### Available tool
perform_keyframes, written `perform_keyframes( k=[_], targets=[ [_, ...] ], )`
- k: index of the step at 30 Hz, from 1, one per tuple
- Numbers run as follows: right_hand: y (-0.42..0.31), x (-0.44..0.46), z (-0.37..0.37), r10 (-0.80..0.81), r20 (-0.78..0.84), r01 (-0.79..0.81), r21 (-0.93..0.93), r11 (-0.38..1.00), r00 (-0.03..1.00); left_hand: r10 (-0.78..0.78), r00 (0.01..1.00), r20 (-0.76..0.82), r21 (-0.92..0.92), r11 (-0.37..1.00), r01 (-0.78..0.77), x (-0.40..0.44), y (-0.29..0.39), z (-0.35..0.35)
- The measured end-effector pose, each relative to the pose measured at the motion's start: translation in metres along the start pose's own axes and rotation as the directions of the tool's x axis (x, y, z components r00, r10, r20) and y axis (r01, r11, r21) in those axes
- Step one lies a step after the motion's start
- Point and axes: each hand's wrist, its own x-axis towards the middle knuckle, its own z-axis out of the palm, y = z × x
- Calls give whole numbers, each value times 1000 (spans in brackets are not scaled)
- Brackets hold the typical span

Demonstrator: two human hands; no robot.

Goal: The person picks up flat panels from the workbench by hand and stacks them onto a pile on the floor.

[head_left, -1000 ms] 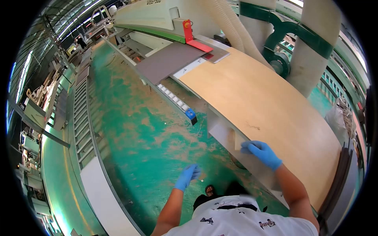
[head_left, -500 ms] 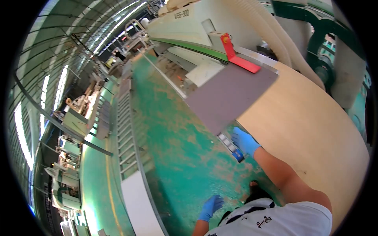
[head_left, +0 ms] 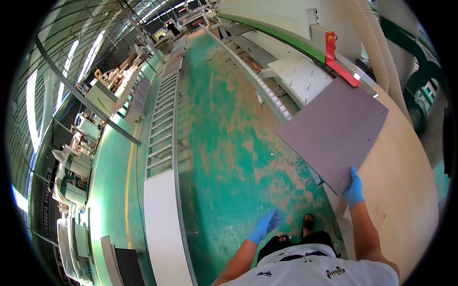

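Note:
A flat grey-brown panel [head_left: 336, 128] lies partly on the pale tabletop, its far end beneath the red guard arm [head_left: 344, 72] of the machine. My blue-gloved right hand [head_left: 353, 190] is at the panel's near right edge, thumb side up, and appears to grip it; the fingers underneath are hidden. My left hand [head_left: 265, 226], also in a blue glove, hangs over the green floor in front of my body. Its fingers are stretched out and it holds nothing.
The wide tan tabletop [head_left: 405, 190] curves along my right side. A white patterned board [head_left: 300, 76] lies beside the machine's green rail. To the left runs a roller conveyor [head_left: 162, 126] with a white panel [head_left: 164, 224] at its near end. Dust marks the floor.
My right hand has moved from beside the table's edge onto the panel. The panel has shifted out toward me and to the right from the red arm. The view has swung too.

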Motion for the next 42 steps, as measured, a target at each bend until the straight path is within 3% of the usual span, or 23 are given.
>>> perform_keyframes(
  k=[2,6,7,9,11,12,14,16,17,18,19,20,22,24,29,32,35,37,41,42],
  targets=[
    [-2,-50,-30,-38,-54,37,-16,999,998,-17,995,94,-64,998,23,4,10,-6],
    [11,-154,-67,-205,-275,150,-207,967,939,115,965,234,-191,979,-70,9,48,5],
    [16,-186,-73,-245,-370,148,-271,951,896,109,957,270,-221,974,-49,12,56,9],
    [21,-238,-81,-311,-428,239,-215,947,848,42,942,332,-216,976,33,14,69,25],
    [27,-287,-94,-154,-522,74,-171,982,839,-89,913,399,-115,983,146,1,75,48],
    [35,-309,-112,-193,-571,137,-140,981,798,-159,870,466,-21,981,191,-8,79,61],
    [45,-344,-143,-154,-606,57,-176,983,781,-274,785,555,129,961,244,-1,69,79],
    [56,-388,-152,-162,-651,97,-135,986,741,-455,457,764,263,867,424,15,41,80],
    [62,-408,-154,-140,-667,84,-115,990,732,-499,413,762,317,843,434,1,26,100],
    [68,-429,-154,-157,-695,131,-90,987,702,-474,623,622,394,877,274,-30,1,122],
    [70,-450,-151,-239,-744,128,-205,970,624,-373,793,482,492,864,108,-55,-23,140],
    [72,-469,-147,-316,-782,105,-310,945,537,-420,759,497,537,836,111,-67,-45,146],
    [73,-504,-142,-381,-821,117,-367,923,425,-239,822,518,529,844,-89,-77,-79,154],
    [60,-556,-134,-451,-828,-58,-495,867,332,-281,792,542,579,808,-110,-104,-103,181],
    [40,-676,-179,-493,-847,158,-469,869,198,-269,714,646,537,825,-175,-184,-176,271],
    [16,-761,-215,-656,-751,406,-578,708,74,-310,605,733,538,809,-238,-240,-237,341],
    [-18,-851,-247,-729,-683,336,-699,631,-54,-346,501,793,517,818,-251,-291,-306,399],
    [-40,-906,-281,-713,-700,409,-665,625,-48,-415,446,793,582,735,-349,-323,-354,446],
    [-60,-997,-362,-652,-758,475,-577,664,-10,-476,362,801,586,747,-314,-385,-437,507],
    [-72,-999,-352,-662,-748,549,-572,609,-44,-451,356,818,568,727,-386,-384,-454,518]
  ],
)
